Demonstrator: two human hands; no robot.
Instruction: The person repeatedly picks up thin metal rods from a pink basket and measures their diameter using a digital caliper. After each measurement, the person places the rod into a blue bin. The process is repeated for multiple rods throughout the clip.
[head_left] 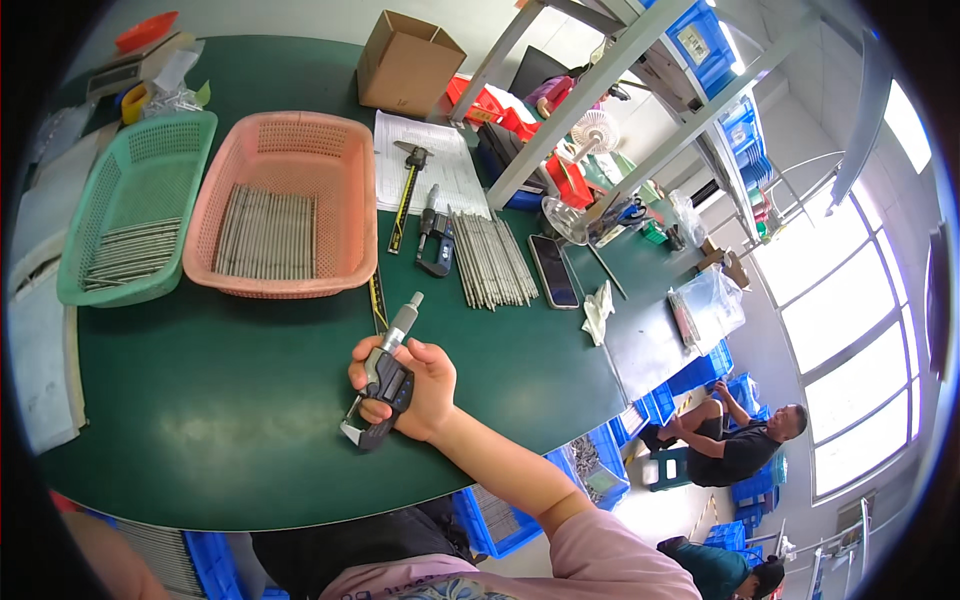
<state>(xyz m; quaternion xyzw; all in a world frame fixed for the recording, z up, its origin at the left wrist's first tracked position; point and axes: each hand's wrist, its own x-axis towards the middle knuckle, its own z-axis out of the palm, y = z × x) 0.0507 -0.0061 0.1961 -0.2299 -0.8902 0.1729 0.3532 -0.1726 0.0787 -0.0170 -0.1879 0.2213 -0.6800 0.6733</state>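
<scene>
My right hand (pixel 428 392) is closed around a digital micrometer (pixel 388 388) with a dark body and a silver thimble, held over the green table (pixel 200 400). Its thimble points up and away from me. Part of my left arm (pixel 115 555) shows blurred at the lower left rim, and its hand is out of the picture. Beyond my right hand lie a second micrometer (pixel 436 240), a digital caliper (pixel 405 200) and a bundle of thin metal rods (pixel 492 262). More rods (pixel 265 232) sit inside the pink basket (pixel 300 125).
A green basket (pixel 140 135) with rods stands at the left. A phone (pixel 553 270), a crumpled white cloth (pixel 598 313) and a cardboard box (pixel 405 65) are on the table. Metal shelf posts (pixel 560 120) rise behind. Blue crates (pixel 490 520) stand below the table's right edge; a person (pixel 735 440) sits beyond.
</scene>
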